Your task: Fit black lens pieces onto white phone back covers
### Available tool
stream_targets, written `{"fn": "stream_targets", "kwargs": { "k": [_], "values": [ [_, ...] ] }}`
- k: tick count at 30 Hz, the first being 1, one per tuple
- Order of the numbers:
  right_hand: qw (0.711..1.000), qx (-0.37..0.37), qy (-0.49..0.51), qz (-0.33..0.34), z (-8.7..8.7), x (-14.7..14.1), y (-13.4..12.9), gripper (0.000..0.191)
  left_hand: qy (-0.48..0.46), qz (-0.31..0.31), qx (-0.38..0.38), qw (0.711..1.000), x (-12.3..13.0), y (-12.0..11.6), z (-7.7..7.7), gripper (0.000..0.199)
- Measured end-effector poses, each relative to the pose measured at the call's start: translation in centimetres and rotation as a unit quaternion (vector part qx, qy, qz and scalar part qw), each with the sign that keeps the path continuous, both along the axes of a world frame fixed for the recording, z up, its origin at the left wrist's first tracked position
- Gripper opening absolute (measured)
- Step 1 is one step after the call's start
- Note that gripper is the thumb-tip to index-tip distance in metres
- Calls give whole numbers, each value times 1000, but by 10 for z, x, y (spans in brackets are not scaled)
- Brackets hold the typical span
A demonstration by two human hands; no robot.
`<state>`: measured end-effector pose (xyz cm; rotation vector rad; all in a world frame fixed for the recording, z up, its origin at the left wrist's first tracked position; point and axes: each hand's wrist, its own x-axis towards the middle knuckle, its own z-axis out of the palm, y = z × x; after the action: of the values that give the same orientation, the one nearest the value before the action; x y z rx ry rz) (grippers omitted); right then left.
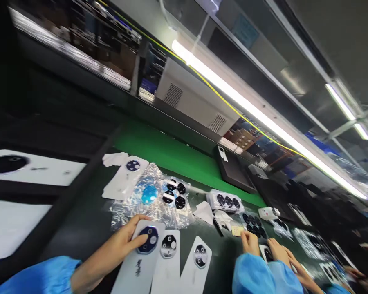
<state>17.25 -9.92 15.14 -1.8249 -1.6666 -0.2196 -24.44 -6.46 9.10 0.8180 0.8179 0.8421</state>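
Note:
My left hand [127, 241] is closed round the upper edge of a pale phone back cover [138, 265], its thumb pressing on the dark eight-sided camera plate. Beside that cover lie a white back cover [165, 269] and another white back cover [196, 265], each with a shiny eight-sided camera plate. Off to the right, my right hand [250, 243], in a blue sleeve, has its fingers drawn together at the end of a small pale yellow pad [236, 231]. Its fingertips are partly hidden.
Clear plastic film [125, 212] bears round black camera plates [174, 194] and a blue disc [149, 194]. White covers [122, 179] lie behind. A wrapped stack [225, 201] and white wipes [204, 212] sit mid-bench. At right, a co-worker's hands [279, 251] hold a phone cover.

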Motion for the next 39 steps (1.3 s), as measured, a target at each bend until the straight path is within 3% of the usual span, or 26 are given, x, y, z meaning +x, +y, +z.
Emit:
{"fn": "stream_targets", "kwargs": {
  "k": [3,7,10,11,15,18,27,39],
  "values": [
    [999,0,20,41,-7,-36,16,26,-9,-21,7,1000,3,-3,3,61],
    [989,-35,29,144,1,-106,22,23,-46,-43,25,998,4,-2,2,60],
    [944,-117,48,306,1,-172,26,14,-72,-63,32,995,3,-2,1,60],
    [938,-88,69,328,-1,-192,27,13,-77,-68,33,994,3,-2,1,60],
    [893,-144,46,423,-8,-243,35,19,-84,-94,29,992,-2,-3,5,60],
    [871,-189,3,454,-8,-252,43,23,-88,-113,27,989,-4,-2,6,60],
    [852,-185,-55,486,-8,-255,54,25,-59,-116,21,991,-4,-1,1,74],
    [840,-167,-86,510,-8,-253,57,28,-25,-102,15,994,-5,-2,7,63]
  ]
}}
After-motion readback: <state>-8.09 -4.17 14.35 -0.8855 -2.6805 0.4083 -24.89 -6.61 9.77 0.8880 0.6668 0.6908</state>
